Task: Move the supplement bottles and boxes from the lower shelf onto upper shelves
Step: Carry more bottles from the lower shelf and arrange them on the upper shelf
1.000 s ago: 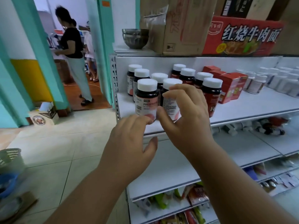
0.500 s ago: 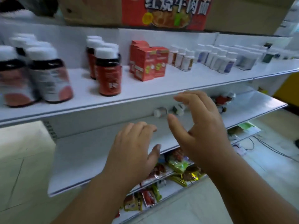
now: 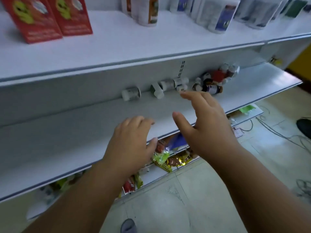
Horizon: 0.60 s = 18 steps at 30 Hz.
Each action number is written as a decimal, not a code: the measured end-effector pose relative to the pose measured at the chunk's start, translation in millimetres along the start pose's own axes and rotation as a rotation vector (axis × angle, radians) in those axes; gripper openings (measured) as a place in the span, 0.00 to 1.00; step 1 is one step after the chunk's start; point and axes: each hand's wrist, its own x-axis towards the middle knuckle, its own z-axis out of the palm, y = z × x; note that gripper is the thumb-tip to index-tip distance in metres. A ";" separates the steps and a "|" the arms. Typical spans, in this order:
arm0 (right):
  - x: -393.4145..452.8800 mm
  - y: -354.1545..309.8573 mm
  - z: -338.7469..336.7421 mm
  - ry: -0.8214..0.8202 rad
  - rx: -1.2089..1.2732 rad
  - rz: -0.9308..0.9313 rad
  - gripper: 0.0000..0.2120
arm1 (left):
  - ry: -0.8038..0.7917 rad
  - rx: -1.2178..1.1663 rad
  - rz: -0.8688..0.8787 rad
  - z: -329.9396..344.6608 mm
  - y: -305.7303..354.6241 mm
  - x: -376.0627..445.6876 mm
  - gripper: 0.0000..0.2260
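Bottles lie toppled on lower shelf; both hands — left, right — empty.

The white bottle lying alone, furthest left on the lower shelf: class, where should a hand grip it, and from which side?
Grip the white bottle around its body, coming from above and in front. It lies on its side against the back wall, with open shelf before it.

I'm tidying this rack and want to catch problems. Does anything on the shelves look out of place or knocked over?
Yes. On the lower shelf, the white bottles lie on their sides against the back wall, and a jumbled pile sits to their right. On the upper shelf, the boxes stand upright.
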 end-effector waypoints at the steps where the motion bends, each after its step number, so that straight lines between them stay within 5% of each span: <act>1: 7.3 11.1 6.3 -0.034 0.003 0.002 0.23 | -0.005 -0.009 -0.031 7.4 0.4 13.3 0.21; 8: 72.4 98.2 70.2 -0.164 0.075 -0.033 0.22 | 0.000 -0.014 -0.215 75.5 -3.9 78.8 0.22; 18: 156.4 169.4 204.7 -0.246 0.091 -0.122 0.24 | 0.269 0.089 -0.311 165.6 -60.2 150.1 0.19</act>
